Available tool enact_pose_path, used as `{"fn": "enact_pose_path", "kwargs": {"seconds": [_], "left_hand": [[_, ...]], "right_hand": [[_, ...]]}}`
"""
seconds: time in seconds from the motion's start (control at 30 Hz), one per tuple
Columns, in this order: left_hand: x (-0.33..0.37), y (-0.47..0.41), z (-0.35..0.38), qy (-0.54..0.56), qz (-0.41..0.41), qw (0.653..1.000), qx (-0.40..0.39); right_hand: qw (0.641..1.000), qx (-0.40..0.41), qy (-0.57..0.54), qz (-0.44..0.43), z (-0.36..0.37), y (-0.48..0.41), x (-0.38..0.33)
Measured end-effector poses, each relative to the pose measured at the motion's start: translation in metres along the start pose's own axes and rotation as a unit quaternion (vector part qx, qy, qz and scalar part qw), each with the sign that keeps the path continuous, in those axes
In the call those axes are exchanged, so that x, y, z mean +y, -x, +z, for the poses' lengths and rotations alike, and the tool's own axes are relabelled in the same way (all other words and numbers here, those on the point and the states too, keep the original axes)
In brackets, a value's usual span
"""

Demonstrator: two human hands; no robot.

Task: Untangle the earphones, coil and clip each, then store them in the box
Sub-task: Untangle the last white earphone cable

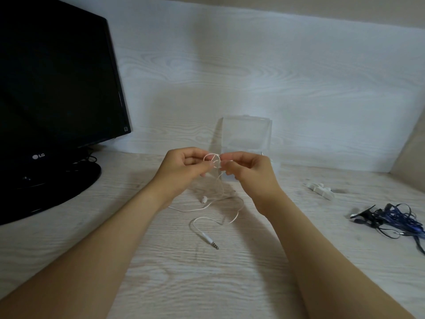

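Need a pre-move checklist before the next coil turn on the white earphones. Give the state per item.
1. Both hands on the cable: left hand and right hand pinch a loop of the white cable. Ok.
2. Trailing cable free: it lies loose on the table, with the plug clear of the hands. Ok.
3. Knots inside the fingers: hidden. Cannot tell.
4. Clips at hand: clips lie to the right, untouched. Ok.
5. Box ready: the clear box stands behind the hands, but it is unclear whether it is open. Cannot tell.
6. Blue earphones sorted: they lie in a tangle. Not ok.
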State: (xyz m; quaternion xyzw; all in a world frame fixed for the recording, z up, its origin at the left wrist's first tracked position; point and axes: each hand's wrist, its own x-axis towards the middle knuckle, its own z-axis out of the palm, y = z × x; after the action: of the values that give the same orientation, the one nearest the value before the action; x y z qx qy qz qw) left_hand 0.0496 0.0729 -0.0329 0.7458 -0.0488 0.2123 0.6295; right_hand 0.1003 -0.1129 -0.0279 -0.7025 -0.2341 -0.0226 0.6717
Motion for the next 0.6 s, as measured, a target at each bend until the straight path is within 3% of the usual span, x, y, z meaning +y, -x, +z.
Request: {"fn": "enact_pose_path", "kwargs": {"seconds": [0.4,0.6], "left_hand": [[-0.0037,-0.0081,-0.0016,0.137,-0.062,0.988,-0.019],[-0.0079,-0.0063,0.0002,0.097,-0.035,0.995,-0.005]], "right_hand": [[1.000,-0.007,-0.011,0.021,-0.0019,-0.0027,0.0013],[0.999,-0.044,-0.013,0.008,0.0013,0.0023,-0.0007]]}}
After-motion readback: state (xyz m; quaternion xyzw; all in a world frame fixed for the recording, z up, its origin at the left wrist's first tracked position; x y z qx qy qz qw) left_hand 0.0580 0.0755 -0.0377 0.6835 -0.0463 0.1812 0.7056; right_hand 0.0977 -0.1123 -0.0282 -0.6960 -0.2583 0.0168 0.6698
